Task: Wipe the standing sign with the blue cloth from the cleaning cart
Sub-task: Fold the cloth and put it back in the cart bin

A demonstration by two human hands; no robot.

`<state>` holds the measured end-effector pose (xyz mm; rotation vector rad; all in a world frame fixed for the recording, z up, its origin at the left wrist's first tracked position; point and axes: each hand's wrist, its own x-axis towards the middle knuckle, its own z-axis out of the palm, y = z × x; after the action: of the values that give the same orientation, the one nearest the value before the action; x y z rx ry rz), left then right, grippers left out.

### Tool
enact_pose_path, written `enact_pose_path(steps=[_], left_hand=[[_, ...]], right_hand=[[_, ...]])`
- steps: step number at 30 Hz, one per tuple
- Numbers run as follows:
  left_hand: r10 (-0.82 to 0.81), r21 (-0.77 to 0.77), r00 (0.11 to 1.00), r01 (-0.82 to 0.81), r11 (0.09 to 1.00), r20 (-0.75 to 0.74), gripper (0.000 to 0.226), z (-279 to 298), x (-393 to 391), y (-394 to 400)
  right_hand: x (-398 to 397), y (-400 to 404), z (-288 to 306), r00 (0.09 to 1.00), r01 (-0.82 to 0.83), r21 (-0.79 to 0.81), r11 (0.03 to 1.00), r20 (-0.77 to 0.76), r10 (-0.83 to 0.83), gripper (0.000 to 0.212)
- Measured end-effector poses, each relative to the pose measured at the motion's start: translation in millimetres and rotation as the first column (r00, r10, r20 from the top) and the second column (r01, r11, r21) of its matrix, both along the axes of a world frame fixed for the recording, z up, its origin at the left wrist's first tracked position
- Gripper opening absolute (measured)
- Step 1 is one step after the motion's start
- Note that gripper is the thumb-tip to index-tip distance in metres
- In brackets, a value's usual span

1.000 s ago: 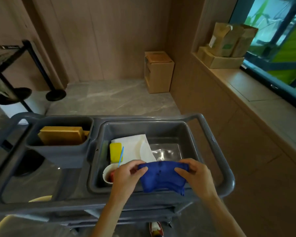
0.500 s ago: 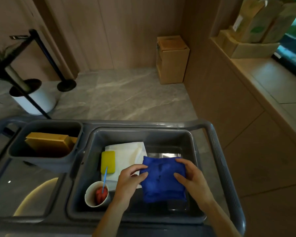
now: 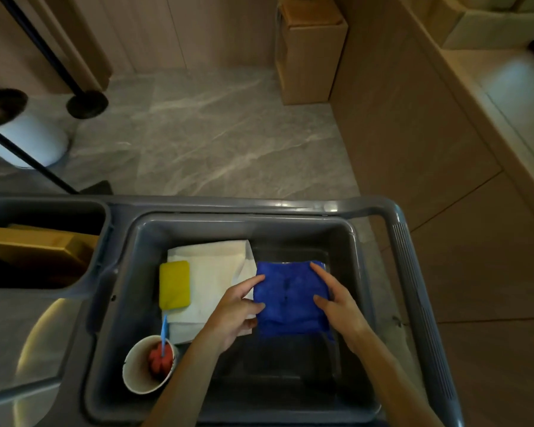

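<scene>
Inside the tub (image 3: 359, 272), hands now press blue cloth (image 3: 287, 298) flat.

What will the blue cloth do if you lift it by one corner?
The blue cloth would probably flop and unfold, since it looks soft and folded. It likely weighs little. It seems unlikely to slip, as its surface looks fuzzy under the left hand and right hand.

Blue cloth (image 3: 287, 298) — folded into a rough square — lies flat in the grey cart's bin (image 3: 359, 272), beside a white towel (image 3: 216, 272).
</scene>
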<state>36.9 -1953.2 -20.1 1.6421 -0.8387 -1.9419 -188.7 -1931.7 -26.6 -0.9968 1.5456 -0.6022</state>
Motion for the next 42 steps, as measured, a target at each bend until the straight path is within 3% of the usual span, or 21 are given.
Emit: enact_pose_path(steps=[12, 14, 16, 19, 22, 23, 25, 26, 27, 29, 30, 31, 32, 35, 36, 37, 39, 41, 42], left_hand=[[-0.245, -0.04, 0.932, 0.265, 0.963, 0.269, 0.074, -65, -17, -34], [-0.358, -0.025, 0.848, 0.399, 0.917, 0.39, 0.073, -77, -19, -30], [-0.468, 0.003, 0.673, 0.57, 0.822, 0.572, 0.073, -86, -20, -27], [-0.454, 0.015, 0.611, 0.586, 0.81, 0.648, 0.071, -102, -20, -23], [-0.458, 0.04, 0.423, 0.699, 0.714, 0.782, 0.082, -115, -18, -14], [-0.447, 0.001, 0.45, 0.704, 0.71, 0.773, 0.084, -120, -16, -10], [-0.418, -0.108, 0.594, 0.652, 0.75, 0.687, 0.086, -127, -10, -4], [-0.418, -0.108, 0.579, 0.665, 0.739, 0.7, 0.085, -131, -7, -1], [-0.416, -0.064, 0.486, 0.705, 0.706, 0.768, 0.084, -136, -4, 3], [-0.397, 0.112, 0.161, 0.805, 0.582, 0.904, 0.087, -138, 0, 5], [-0.403, 0.163, 0.09, 0.819, 0.551, 0.911, 0.089, -137, 1, 2], [-0.414, 0.159, 0.097, 0.826, 0.541, 0.905, 0.088, -135, 1, 1], [-0.428, 0.111, 0.173, 0.82, 0.561, 0.887, 0.084, -132, 1, -2], [-0.319, -0.171, 0.623, 0.598, 0.783, 0.714, 0.061, -118, 1, -8], [-0.221, -0.251, 0.727, 0.48, 0.841, 0.65, 0.051, -113, 0, -9], [-0.126, -0.295, 0.774, 0.379, 0.877, 0.621, 0.042, -108, -1, -9], [-0.005, -0.332, 0.755, 0.295, 0.896, 0.656, 0.03, -101, -3, -8], [-0.002, -0.362, 0.668, 0.405, 0.84, 0.744, 0.03, -101, -6, -8], [-0.036, -0.345, 0.623, 0.479, 0.808, 0.782, 0.033, -102, -8, -8]], right_hand=[[2, -39, -74, 0.947, -0.144, 0.073, 0.987, -0.28, 0.159, 0.073], [2, -36, -81, 0.919, -0.184, 0.095, 0.978, -0.336, 0.206, 0.075], [2, -31, -88, 0.857, -0.28, 0.146, 0.949, -0.408, 0.316, 0.079], [3, -26, -93, 0.769, -0.386, 0.207, 0.899, -0.466, 0.437, 0.09], [1, -25, -94, 0.785, -0.361, 0.206, 0.91, -0.46, 0.416, 0.091], [1, -24, -94, 0.788, -0.361, 0.208, 0.909, -0.453, 0.417, 0.092], [0, -23, -92, 0.75, -0.39, 0.226, 0.893, -0.485, 0.45, 0.096], [0, -22, -91, 0.736, -0.4, 0.235, 0.886, -0.493, 0.463, 0.096], [0, -23, -90, 0.734, -0.398, 0.24, 0.885, -0.494, 0.465, 0.095], [1, -24, -88, 0.747, -0.385, 0.244, 0.89, -0.484, 0.455, 0.093], [2, -24, -87, 0.75, -0.378, 0.251, 0.891, -0.481, 0.453, 0.093], [2, -24, -85, 0.753, -0.371, 0.253, 0.894, -0.481, 0.449, 0.093], [3, -23, -84, 0.759, -0.361, 0.248, 0.899, -0.482, 0.438, 0.093], [2, -15, -82, 0.775, -0.315, 0.164, 0.935, -0.524, 0.353, 0.085], [3, -12, -82, 0.773, -0.29, 0.124, 0.949, -0.554, 0.309, 0.076], [4, -9, -81, 0.768, -0.259, 0.089, 0.962, -0.585, 0.261, 0.065], [6, -4, -82, 0.774, -0.177, 0.032, 0.984, -0.613, 0.16, 0.035], [9, -4, -83, 0.797, -0.144, -0.021, 0.989, -0.596, 0.103, 0.01], [10, -6, -84, 0.802, -0.155, -0.043, 0.987, -0.589, 0.101, 0.01]])
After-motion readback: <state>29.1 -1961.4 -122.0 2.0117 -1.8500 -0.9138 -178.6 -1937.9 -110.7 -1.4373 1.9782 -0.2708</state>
